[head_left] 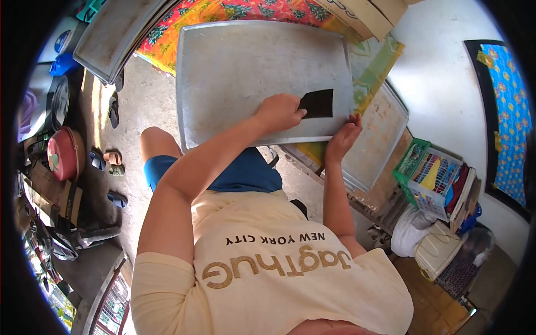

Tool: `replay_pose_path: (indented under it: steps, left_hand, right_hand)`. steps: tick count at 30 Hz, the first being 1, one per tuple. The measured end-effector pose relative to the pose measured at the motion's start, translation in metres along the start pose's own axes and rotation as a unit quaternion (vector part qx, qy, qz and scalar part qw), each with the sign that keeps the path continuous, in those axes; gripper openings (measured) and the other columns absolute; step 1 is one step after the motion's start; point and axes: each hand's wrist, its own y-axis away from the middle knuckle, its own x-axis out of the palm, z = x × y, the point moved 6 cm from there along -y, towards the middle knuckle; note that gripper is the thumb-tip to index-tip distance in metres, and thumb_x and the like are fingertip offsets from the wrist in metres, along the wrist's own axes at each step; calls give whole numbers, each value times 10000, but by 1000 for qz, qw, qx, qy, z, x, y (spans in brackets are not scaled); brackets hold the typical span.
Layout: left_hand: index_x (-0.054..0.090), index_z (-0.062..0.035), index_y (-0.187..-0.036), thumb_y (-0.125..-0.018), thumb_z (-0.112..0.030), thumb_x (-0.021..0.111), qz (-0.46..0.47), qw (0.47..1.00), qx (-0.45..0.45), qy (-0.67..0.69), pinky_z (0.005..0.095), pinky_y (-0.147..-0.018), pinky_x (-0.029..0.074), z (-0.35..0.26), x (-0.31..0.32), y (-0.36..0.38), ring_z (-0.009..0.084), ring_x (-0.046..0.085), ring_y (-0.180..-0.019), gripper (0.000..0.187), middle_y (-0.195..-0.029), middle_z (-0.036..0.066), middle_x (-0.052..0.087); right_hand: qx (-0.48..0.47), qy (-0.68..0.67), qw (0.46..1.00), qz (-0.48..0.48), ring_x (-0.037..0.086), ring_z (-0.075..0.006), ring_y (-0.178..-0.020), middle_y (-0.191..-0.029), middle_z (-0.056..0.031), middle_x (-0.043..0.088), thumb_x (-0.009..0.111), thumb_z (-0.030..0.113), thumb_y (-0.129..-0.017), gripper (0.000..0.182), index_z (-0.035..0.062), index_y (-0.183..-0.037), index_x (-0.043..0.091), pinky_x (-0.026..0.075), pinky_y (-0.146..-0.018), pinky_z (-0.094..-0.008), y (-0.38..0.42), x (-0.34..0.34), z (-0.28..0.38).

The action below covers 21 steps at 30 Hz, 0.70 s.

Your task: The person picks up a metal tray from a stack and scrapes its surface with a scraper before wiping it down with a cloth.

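Note:
A large grey metal baking tray (240, 72) lies in front of me, its near edge over my lap. My left hand (281, 111) is closed on a flat black scraper (318, 104), which lies against the tray's surface near its right side. The fingers cover the scraper's left end. My right hand (343, 138) grips the tray's near right corner, with fingers at the right rim and the thumb side hidden in part. Light scuffs and stains mark the tray's surface.
More metal trays (377, 139) lie under and right of mine; others (114, 42) are stacked at upper left. A red patterned cloth (190, 22) and cardboard box (357, 17) are behind. Baskets (432, 178) stand right. Slippers (114, 158) lie on the floor left.

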Motion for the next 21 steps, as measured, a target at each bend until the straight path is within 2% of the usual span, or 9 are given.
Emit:
replay_pose_path:
  steps: [4,7,13,16,19,21]
  left_hand:
    - [690,-53,-900,-868,-349,614,-22,1000,9,-5,490,-793,514,-1,4,-5,387,650,-926,307,-922,189,690]
    - [690,-53,-896,-871,-347,611,-46,999,7,3,492,-798,514,2,-1,-11,386,651,-930,305,-919,188,690]
    - [689,-56,-917,-866,-351,617,-15,1000,10,-12,486,-811,516,-10,-4,-13,390,652,-931,307,-942,183,692]
    - [689,-53,-918,-867,-345,614,4,999,19,-34,484,-813,516,-11,8,-18,388,654,-930,305,-944,186,692]
    - [692,-50,-911,-862,-338,625,-42,999,4,4,480,-822,516,-8,6,-22,389,655,-939,300,-943,195,690]
    - [694,-53,-909,-864,-330,622,-1,1000,22,-19,482,-818,516,-11,11,-21,387,655,-937,290,-945,192,692]
  right_hand:
    - [8,-31,999,-9,508,-289,-1152,-1237,-182,529,358,350,-1063,502,-36,-1381,412,366,-1027,-386,1,-1,-5]
    - [20,-46,999,0,478,-218,-1148,-1230,-127,513,343,361,-1075,491,-4,-1401,380,347,-1034,-350,3,0,-6]
    - [23,-47,999,2,476,-216,-1150,-1241,-126,506,344,376,-1073,503,-3,-1402,376,347,-1032,-346,2,0,-8]
    - [20,-37,999,0,493,-274,-1168,-1255,-172,508,364,361,-1064,518,-41,-1388,394,354,-1039,-375,2,0,-7]
    - [22,-48,999,-2,494,-275,-1164,-1253,-173,508,366,365,-1063,522,-44,-1386,396,354,-1038,-377,2,0,-6]
    - [17,-43,999,-2,493,-276,-1164,-1257,-174,504,365,365,-1063,522,-43,-1386,396,355,-1037,-377,2,-1,-5]
